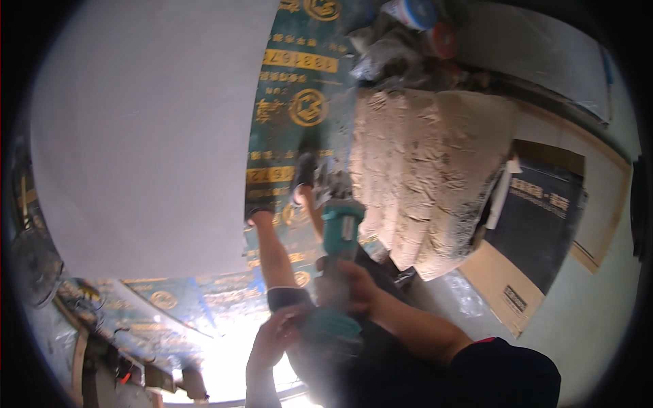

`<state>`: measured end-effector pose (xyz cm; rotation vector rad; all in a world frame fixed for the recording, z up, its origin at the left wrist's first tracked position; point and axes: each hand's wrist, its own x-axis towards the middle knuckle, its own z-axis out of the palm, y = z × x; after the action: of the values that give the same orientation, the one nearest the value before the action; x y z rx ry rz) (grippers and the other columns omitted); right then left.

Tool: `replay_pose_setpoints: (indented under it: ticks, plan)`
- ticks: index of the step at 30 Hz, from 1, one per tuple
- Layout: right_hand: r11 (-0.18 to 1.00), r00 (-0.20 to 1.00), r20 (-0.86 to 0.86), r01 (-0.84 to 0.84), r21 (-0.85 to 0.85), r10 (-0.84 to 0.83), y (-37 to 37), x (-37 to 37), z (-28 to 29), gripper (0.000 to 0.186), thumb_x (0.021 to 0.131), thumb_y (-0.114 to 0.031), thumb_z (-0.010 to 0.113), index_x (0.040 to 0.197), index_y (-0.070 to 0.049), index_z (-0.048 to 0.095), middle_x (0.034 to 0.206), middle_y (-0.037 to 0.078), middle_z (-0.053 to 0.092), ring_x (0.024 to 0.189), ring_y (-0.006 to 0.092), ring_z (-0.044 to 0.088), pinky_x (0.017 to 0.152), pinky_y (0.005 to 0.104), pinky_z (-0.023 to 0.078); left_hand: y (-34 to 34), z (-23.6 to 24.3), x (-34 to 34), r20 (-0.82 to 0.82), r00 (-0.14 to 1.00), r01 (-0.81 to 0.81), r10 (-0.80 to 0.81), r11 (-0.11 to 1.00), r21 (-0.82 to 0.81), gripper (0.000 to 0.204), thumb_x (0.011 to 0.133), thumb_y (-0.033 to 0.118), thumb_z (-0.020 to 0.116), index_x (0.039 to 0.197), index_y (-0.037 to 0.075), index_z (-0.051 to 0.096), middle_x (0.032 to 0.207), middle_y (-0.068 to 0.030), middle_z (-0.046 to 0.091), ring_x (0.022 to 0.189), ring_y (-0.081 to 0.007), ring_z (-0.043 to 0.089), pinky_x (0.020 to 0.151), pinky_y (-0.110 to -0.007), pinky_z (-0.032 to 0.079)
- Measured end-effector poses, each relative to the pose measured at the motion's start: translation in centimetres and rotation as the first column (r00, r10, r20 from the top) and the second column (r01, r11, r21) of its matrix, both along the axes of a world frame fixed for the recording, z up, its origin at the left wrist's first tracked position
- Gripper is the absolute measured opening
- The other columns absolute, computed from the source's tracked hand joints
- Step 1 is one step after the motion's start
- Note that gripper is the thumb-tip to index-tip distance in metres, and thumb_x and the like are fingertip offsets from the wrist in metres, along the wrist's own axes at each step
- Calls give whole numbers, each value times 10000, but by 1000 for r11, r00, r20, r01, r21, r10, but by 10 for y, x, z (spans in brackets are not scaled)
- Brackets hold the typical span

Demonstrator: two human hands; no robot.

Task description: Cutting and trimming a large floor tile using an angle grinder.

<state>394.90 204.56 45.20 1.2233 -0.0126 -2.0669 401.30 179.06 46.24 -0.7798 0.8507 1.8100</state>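
Note:
A teal angle grinder (342,230) points away from me, its head low over the green printed floor sheet (299,102), right beside the edge of a large pale slab (136,136). My right hand (354,285) is wrapped around the grinder's body. Behind it, my left hand (272,336) closes on the tool's teal rear end. My bare legs (273,255) and dark shoes (306,170) stand on the green sheet beside the tool. Strong glare washes out the lower middle of the view.
A leaning stack of slabs coated in ridged dried mortar (422,177) stands just right of the grinder. Flat cardboard and a dark box (537,224) lie further right. Tubs (416,12) sit at the top. A fan (30,265) and clutter fill the left edge.

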Motion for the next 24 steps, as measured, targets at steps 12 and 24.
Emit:
replay_pose_setpoints:
  ticks: [12,24]
  plan:
    - [988,998,47,56,-145,-50,114,-23,-26,407,1027,-450,569,1225,-95,592,885,51,610,762,159,581,849,408,511,36,-153,-117,313,355,226,-881,-244,-943,282,862,340,721,816,65,685,788,-161,708,754,-364,700,689,-484,554]
    - [955,989,37,149,-256,-145,162,-112,-12,330,1018,-347,584,1158,-48,605,859,94,625,715,201,596,785,402,521,28,-169,-361,224,474,204,-851,-142,-969,392,837,439,719,926,65,798,876,-153,771,857,-334,750,814,-405,587]
